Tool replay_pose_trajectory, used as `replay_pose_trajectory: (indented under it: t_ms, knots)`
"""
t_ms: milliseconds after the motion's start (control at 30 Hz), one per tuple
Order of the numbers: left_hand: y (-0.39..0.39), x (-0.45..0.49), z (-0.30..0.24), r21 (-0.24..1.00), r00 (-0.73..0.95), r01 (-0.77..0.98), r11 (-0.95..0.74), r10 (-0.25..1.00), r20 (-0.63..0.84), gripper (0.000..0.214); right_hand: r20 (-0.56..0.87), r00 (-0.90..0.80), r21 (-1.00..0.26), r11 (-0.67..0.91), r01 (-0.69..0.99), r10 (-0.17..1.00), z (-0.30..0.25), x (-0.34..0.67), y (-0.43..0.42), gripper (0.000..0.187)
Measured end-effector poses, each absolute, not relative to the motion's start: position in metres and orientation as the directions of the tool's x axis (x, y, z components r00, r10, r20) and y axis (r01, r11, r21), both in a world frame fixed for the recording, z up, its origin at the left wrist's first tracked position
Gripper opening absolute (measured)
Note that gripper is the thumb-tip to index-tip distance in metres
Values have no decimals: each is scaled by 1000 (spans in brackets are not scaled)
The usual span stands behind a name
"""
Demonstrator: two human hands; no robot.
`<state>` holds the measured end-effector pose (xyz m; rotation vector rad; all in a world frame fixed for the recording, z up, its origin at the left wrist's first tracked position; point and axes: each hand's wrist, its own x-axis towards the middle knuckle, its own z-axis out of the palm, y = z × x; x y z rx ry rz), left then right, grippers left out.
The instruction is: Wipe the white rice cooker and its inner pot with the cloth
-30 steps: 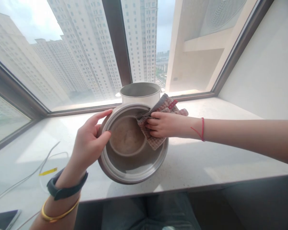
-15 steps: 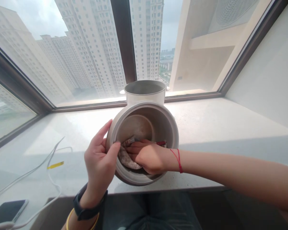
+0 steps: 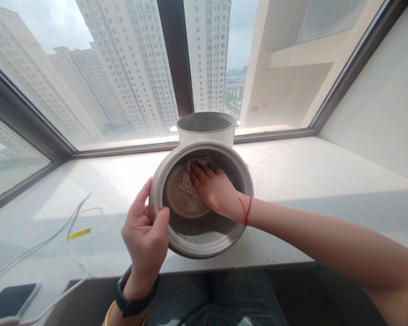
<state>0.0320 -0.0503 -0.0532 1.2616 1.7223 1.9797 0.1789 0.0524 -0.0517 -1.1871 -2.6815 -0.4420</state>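
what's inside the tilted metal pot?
The right hand presses a checked cloth against the inner base of the metal pot. The hand covers part of the cloth and the base beneath.

Steel inner pot (image 3: 204,237), centre frame, tipped mouth toward camera; checked cloth (image 3: 190,174) pressed against its inside bottom.

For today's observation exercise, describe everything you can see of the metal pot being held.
The metal pot is round, with a dull grey, stained inside, a raised circular base and a broad rim. It is tipped with its opening toward the camera, above the pale windowsill. The left hand grips its rim; the right hand presses a checked cloth inside.
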Motion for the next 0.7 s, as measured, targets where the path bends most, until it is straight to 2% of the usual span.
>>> replay_pose_trajectory:
  t_ms: [133,267,433,600,700]
  knots:
    - [-53,37,-56,902,-613,322,-288,663,431,66,110,-575,219,545,810,810,-43,188,37,60]
    - [-57,43,-60,890,-659,359,-282,599,455,65,-41,-572,244,563,789,819,-33,191,19,58]
    - [-64,49,-61,892,-677,373,-256,582,451,63,-191,-633,155,660,735,750,-26,196,8,50]
    - [-65,52,-59,909,-693,354,-220,591,413,62,-198,-779,1,795,606,595,-26,204,8,41]
    - [-66,53,-59,897,-684,375,-234,584,438,63,-262,-778,-50,797,602,571,-20,205,6,28]
